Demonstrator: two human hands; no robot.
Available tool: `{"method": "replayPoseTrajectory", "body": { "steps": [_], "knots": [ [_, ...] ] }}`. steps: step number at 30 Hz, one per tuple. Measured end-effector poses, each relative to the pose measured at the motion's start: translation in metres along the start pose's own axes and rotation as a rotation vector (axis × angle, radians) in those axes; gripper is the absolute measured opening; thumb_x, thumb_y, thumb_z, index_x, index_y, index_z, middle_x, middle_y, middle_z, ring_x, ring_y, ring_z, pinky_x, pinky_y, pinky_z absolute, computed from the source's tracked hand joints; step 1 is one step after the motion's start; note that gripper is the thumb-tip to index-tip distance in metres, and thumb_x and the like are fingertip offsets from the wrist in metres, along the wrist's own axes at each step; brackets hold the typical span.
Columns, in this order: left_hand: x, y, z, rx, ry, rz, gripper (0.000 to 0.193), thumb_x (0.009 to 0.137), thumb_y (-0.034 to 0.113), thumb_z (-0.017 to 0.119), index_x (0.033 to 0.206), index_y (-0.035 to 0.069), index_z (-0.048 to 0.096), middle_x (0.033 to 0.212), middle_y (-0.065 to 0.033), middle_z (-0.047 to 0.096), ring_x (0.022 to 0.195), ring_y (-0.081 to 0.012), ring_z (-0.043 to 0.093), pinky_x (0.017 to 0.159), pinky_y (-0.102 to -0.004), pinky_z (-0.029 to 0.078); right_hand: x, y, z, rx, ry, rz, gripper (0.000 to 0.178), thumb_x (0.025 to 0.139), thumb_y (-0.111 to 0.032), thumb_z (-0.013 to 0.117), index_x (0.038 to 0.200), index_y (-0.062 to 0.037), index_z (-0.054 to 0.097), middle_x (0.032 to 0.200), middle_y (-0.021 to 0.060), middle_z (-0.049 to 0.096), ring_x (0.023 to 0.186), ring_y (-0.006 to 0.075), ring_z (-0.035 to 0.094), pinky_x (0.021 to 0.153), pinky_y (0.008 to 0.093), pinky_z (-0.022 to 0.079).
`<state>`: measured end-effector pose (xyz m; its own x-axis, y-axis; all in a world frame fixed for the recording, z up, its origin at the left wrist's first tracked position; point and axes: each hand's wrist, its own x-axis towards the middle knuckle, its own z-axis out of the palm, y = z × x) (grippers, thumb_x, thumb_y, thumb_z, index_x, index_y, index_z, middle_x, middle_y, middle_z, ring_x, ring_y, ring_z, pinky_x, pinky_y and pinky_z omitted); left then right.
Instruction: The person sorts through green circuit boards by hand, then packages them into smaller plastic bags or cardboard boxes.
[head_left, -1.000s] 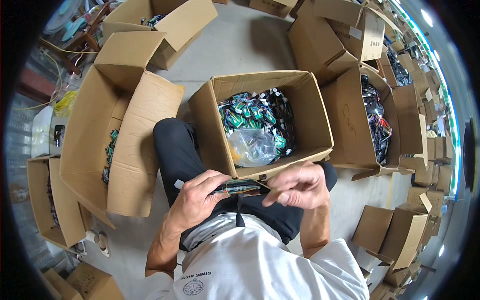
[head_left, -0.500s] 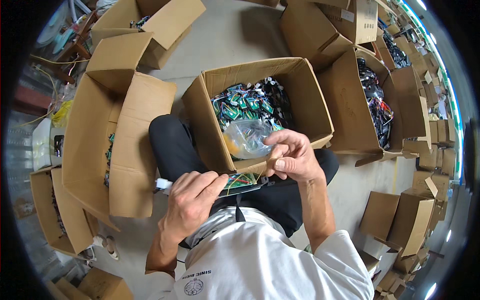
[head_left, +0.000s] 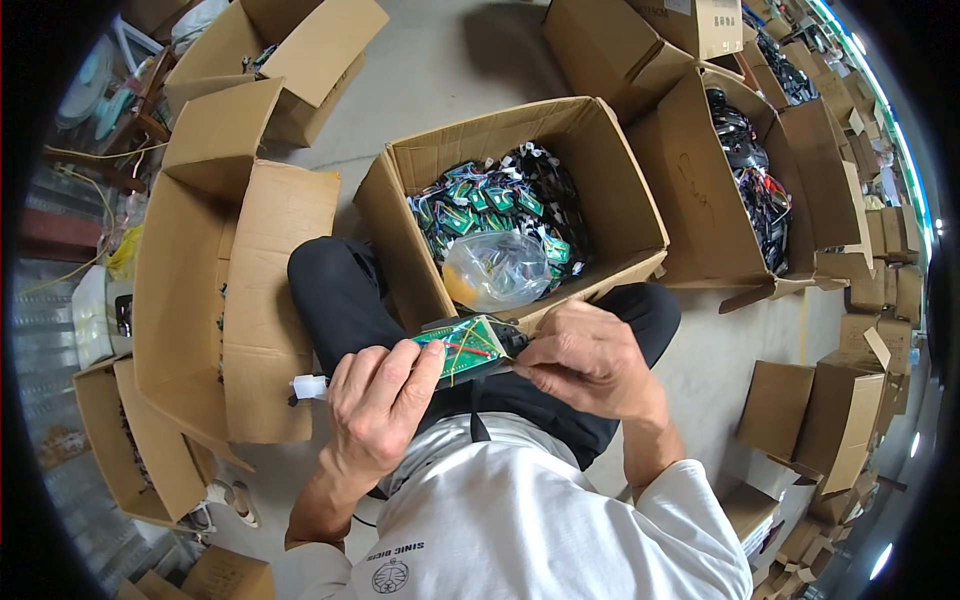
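Observation:
My left hand is closed around the left part of a green circuit board, which lies against a dark, flat part. Thin yellow rubber bands cross over the board, and a red wire runs along it. A white plug connector sticks out to the left beyond the left hand. My right hand pinches at the board's right end, by a small black piece, where a yellow band strand meets the fingertips. Its fingertips are partly hidden. Both hands are above my lap, just in front of an open cardboard box.
Many green boards with wires fill the box, under a clear plastic bag. Another open box stands at the left. At the right, a box holds black parts and cables. More cartons line the right side.
My right hand has come down from above the box's near edge to the board's right end. The board is tilted so more of its face shows. The view has shifted slightly.

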<state>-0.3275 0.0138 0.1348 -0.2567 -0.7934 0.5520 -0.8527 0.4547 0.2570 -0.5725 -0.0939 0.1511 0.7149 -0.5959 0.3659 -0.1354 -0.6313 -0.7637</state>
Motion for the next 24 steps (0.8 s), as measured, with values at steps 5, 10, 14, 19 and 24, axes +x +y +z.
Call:
{"method": "replayPoseTrajectory", "body": {
  "steps": [5,10,14,19,24],
  "knots": [
    [0.0,0.004,0.01,-0.011,-0.035,0.006,0.039,0.078,0.007,0.068,0.117,-0.001,0.067,0.102,-0.0097,0.063,0.073,-0.0216,0.056,0.058,-0.0343,0.042,-0.004,-0.012,0.01,-0.006,-0.006,-0.06,0.014,0.074,-0.004,0.081,0.084,-0.0041,0.071,0.069,0.0044,0.059,0.063,0.0222,0.057,0.062,0.0366,0.042],
    [0.007,0.015,0.006,-0.052,-0.138,0.065,0.036,0.079,0.007,0.067,0.113,-0.002,0.068,0.098,-0.0098,0.064,0.072,-0.0215,0.055,0.057,-0.0334,0.041,-0.003,-0.007,-0.007,0.128,0.13,0.063,0.01,0.077,-0.004,0.079,0.078,-0.0019,0.069,0.074,0.0055,0.065,0.066,0.0183,0.06,0.066,0.0328,0.046],
    [0.001,0.004,0.017,-0.241,0.066,0.003,0.037,0.074,0.005,0.07,0.11,-0.002,0.069,0.096,-0.0101,0.064,0.075,-0.0235,0.059,0.063,-0.0344,0.048,-0.007,0.01,-0.012,0.507,0.313,0.503,0.009,0.088,-0.008,0.076,0.087,-0.0019,0.069,0.074,0.0021,0.068,0.065,0.01,0.061,0.064,0.0267,0.052],
    [0.0,0.009,0.034,-0.982,-0.06,-0.702,0.027,0.092,0.02,0.074,0.107,-0.002,0.067,0.094,-0.0083,0.066,0.077,-0.0143,0.06,0.071,-0.0258,0.049,-0.024,0.062,0.037,1.094,0.155,0.729,0.01,0.092,-0.013,0.072,0.093,-0.0043,0.067,0.073,0.0013,0.067,0.063,0.0082,0.062,0.062,0.0229,0.05],
    [-0.009,0.012,0.058,-2.023,0.188,-1.186,0.031,0.099,0.028,0.064,0.115,0.002,0.059,0.091,-0.0042,0.061,0.068,-0.0112,0.054,0.059,-0.025,0.043,-0.026,0.055,0.064,1.075,0.245,0.821,0.015,0.094,-0.018,0.071,0.101,-0.0056,0.067,0.081,0.0032,0.07,0.069,0.0085,0.065,0.064,0.0202,0.049]
  ]
}}
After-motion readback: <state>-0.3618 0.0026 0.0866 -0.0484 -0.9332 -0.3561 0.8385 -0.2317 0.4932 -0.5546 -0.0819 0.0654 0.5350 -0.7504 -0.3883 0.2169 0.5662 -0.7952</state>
